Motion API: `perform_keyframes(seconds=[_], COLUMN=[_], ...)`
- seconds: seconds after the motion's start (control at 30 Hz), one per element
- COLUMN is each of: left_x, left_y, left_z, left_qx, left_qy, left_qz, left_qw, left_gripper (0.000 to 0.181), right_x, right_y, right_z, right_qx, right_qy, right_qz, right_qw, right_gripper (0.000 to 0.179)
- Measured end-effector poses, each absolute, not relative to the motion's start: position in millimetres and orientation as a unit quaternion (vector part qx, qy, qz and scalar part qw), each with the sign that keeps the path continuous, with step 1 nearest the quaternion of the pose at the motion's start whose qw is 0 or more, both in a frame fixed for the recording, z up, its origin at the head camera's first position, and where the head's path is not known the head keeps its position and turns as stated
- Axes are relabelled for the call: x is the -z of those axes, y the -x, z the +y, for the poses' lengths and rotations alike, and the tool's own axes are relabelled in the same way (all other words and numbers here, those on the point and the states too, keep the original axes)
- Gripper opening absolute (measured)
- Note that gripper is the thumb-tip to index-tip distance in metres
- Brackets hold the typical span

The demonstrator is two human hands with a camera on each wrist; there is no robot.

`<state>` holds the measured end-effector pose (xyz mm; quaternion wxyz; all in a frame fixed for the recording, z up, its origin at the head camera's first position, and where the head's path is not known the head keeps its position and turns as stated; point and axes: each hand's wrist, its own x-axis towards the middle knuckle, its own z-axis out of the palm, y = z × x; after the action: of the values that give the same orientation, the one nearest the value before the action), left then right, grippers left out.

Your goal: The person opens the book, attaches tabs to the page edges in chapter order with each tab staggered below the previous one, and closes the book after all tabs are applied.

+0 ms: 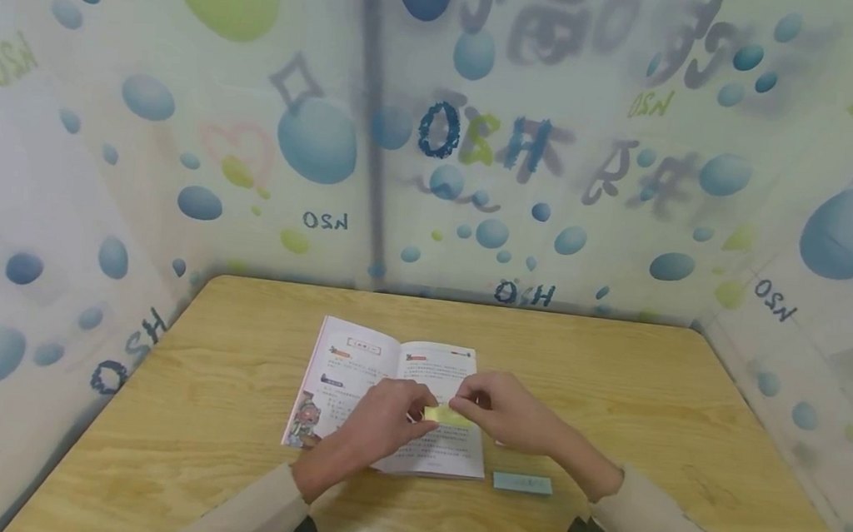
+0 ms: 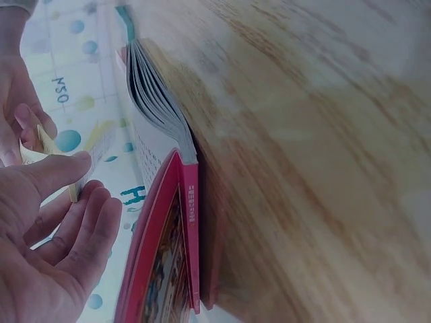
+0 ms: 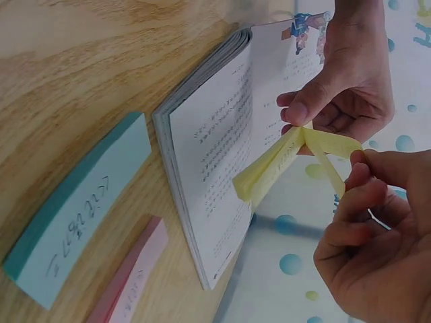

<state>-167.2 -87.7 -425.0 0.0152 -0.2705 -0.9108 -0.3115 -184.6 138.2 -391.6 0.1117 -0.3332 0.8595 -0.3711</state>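
A small pad of yellow sticky notes is held up over the right-hand page of an open book. My left hand pinches the pad at one end between thumb and fingers. With thumb and fingertips, my right hand grips the edge of a yellow sheet that stands away from the rest of the pad. Handwriting shows on the yellow paper in the right wrist view. In the left wrist view the book's pink cover and fanned pages face the camera.
A teal sticky-note pad with handwriting lies on the wooden table, right of the book. Beside it is a pink pad, mostly hidden by my right arm in the head view. A curtain with blue bubbles surrounds the table.
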Motion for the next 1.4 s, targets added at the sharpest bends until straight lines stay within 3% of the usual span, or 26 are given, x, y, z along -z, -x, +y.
perform_keyframes(seconds=[0.97, 1.4], left_x=[423.6, 424.6], left_y=[165.2, 162.5], left_z=[-87.1, -81.4], left_qx=[0.344, 0.342], left_qy=[0.262, 0.24], left_qz=[-0.902, -0.908], left_qw=[-0.002, 0.017], left_gripper=[0.02, 0.023], right_x=[389.2, 387.5], right_y=[186.4, 185.9], right_z=[134.6, 127.1], right_qx=[0.364, 0.377], right_qy=[0.338, 0.339], right_qz=[0.863, 0.856], right_qw=[0.094, 0.098], right_gripper=[0.013, 0.013])
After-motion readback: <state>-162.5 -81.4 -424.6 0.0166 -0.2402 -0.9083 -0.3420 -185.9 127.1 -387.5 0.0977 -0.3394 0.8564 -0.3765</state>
